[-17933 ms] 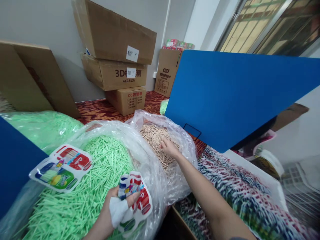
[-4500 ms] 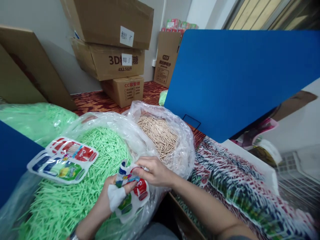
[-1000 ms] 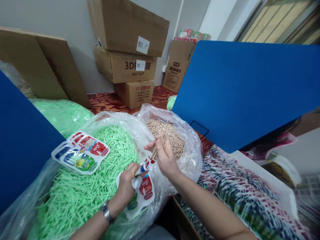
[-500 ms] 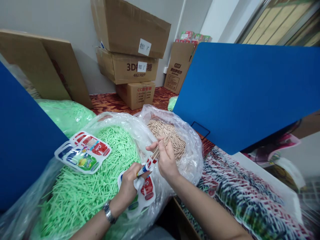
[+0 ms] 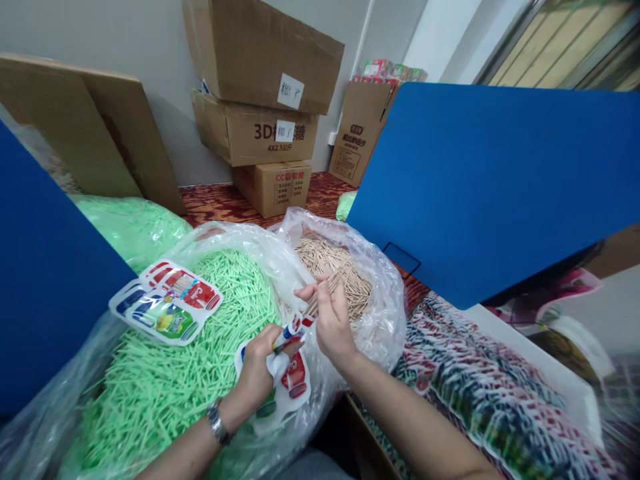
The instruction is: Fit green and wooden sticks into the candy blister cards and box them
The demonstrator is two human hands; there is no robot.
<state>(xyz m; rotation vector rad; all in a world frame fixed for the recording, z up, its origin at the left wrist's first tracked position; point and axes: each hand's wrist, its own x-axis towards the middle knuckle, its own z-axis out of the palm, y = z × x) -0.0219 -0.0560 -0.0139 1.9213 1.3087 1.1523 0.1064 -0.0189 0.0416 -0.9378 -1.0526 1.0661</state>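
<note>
The printed packet (image 5: 296,327) is at the centre of the work area, in front of me, above the near edge of the green-stick bag. My left hand (image 5: 257,363) is closed around it, with the packet's upper end pointing toward my right side. My right hand (image 5: 334,330) pinches a bundle of tan sticks (image 5: 313,305) between thumb and fingers. The lower ends of the bundle meet the upper end of the packet; I cannot tell how far they sit inside.

A Cola-printed packet (image 5: 296,379) shows just below my left hand; I cannot tell whether that hand also grips it. A metal watch (image 5: 218,423) is on my left wrist.

Beyond my right hand, a clear bag (image 5: 387,300) contains loose tan sticks (image 5: 320,255). To the left, the heap of green sticks (image 5: 190,383) fills a second, larger bag; two overlapping filled packets (image 5: 170,313) rest on it. To the right, a white tray (image 5: 583,390) contains dense rows of printed pieces (image 5: 465,383). Behind the bags, three cardboard boxes (image 5: 265,60) are stacked near the wall.
</note>
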